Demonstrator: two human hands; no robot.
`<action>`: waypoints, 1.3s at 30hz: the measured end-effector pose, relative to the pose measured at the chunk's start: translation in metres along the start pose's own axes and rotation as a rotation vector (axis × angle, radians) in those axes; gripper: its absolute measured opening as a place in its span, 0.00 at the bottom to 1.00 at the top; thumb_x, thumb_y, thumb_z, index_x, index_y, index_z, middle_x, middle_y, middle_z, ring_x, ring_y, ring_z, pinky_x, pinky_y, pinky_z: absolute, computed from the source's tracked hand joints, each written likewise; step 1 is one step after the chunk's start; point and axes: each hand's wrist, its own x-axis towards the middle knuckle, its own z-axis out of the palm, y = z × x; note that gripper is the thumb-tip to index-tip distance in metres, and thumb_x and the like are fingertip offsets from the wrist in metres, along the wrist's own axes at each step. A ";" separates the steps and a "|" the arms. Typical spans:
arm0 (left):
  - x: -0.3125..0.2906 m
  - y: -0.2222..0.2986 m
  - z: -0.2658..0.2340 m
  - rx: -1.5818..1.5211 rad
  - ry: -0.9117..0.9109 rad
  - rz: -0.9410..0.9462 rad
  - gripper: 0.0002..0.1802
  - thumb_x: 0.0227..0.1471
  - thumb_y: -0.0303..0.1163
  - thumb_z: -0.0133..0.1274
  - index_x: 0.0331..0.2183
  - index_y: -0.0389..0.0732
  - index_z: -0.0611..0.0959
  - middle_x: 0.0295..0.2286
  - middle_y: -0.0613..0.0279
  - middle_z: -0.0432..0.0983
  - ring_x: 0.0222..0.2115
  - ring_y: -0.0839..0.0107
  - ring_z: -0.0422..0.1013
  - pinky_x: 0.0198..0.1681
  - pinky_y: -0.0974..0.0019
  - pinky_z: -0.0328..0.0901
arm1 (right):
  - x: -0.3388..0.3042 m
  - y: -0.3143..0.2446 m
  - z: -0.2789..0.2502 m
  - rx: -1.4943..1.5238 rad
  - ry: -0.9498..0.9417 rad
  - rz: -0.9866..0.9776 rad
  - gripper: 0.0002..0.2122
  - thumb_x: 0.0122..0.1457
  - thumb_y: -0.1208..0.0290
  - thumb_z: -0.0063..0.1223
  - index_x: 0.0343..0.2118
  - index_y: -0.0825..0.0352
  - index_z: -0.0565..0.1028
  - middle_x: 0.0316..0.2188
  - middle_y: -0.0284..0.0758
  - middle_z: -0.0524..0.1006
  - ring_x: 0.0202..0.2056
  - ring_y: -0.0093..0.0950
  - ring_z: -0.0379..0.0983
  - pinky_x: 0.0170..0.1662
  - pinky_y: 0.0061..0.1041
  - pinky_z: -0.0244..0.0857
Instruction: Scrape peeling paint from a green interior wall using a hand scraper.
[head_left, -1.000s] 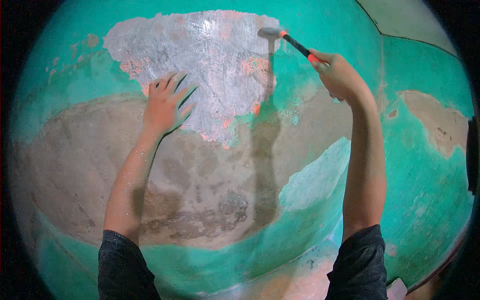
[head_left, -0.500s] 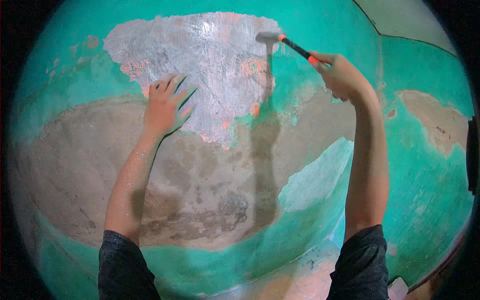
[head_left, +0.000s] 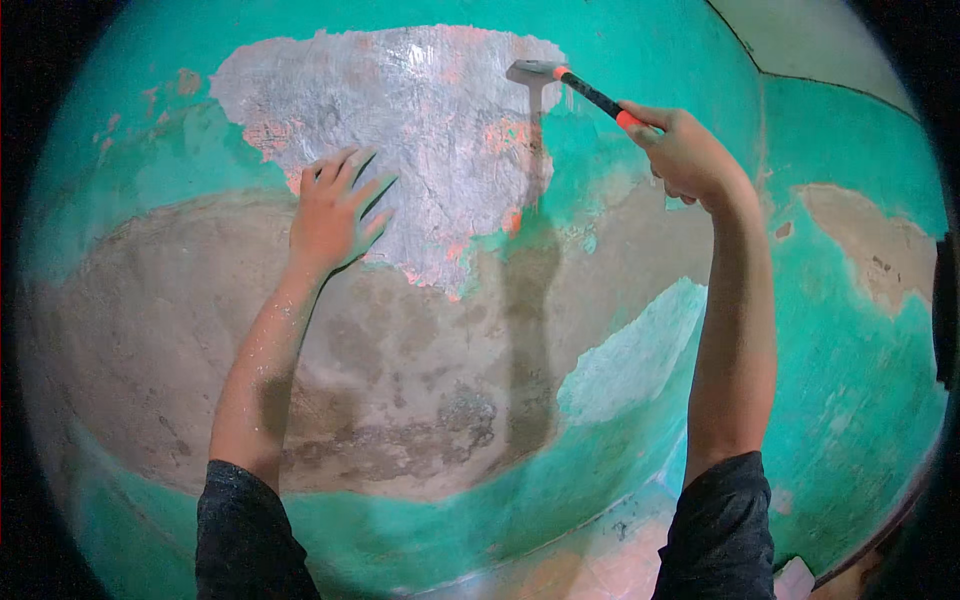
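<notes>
My right hand (head_left: pixel 690 155) grips a scraper (head_left: pixel 592 94) with a black handle and orange bands. Its grey metal head (head_left: pixel 532 70) is at the upper right part of a pale, stripped patch (head_left: pixel 400 90) on the green wall (head_left: pixel 640 50); whether it touches the wall is hard to tell. On the lower left of that patch lies my left hand (head_left: pixel 332 215), fingers spread, holding nothing. White specks dot the left forearm.
Below the patch, a large bare brown-grey area (head_left: pixel 400 400) of wall spreads out. A lighter patch (head_left: pixel 635 350) shows near my right forearm, and another bare spot (head_left: pixel 875 245) at far right. At the top right is a pale surface (head_left: pixel 830 35).
The scraper's head has shifted slightly left and up, and now looks sharper than before. My left hand keeps its place on the wall.
</notes>
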 end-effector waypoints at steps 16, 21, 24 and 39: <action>0.001 0.001 -0.002 -0.011 -0.016 0.008 0.28 0.48 0.43 0.63 0.53 0.54 0.82 0.59 0.59 0.67 0.59 0.58 0.61 0.59 0.52 0.55 | 0.008 0.013 -0.001 0.074 -0.007 0.044 0.21 0.70 0.62 0.44 0.65 0.51 0.69 0.16 0.23 0.59 0.14 0.18 0.55 0.16 0.24 0.50; 0.001 0.001 -0.002 -0.001 -0.014 0.007 0.28 0.48 0.42 0.63 0.53 0.54 0.81 0.59 0.59 0.67 0.59 0.58 0.61 0.59 0.51 0.55 | 0.005 0.009 0.002 0.015 0.013 0.010 0.21 0.70 0.63 0.44 0.65 0.51 0.69 0.16 0.23 0.60 0.14 0.18 0.54 0.16 0.25 0.49; 0.003 0.001 -0.004 0.005 -0.013 0.000 0.28 0.48 0.42 0.63 0.53 0.54 0.81 0.59 0.60 0.67 0.59 0.58 0.61 0.59 0.52 0.55 | 0.011 0.007 0.009 0.008 0.037 0.002 0.21 0.70 0.63 0.45 0.65 0.52 0.69 0.16 0.24 0.60 0.15 0.18 0.55 0.17 0.25 0.50; 0.001 -0.001 -0.003 -0.001 0.006 -0.002 0.27 0.48 0.42 0.63 0.52 0.55 0.82 0.58 0.61 0.67 0.59 0.58 0.62 0.59 0.52 0.55 | 0.016 0.008 0.018 0.017 0.081 -0.053 0.22 0.70 0.62 0.46 0.66 0.52 0.69 0.15 0.23 0.59 0.15 0.18 0.55 0.17 0.24 0.50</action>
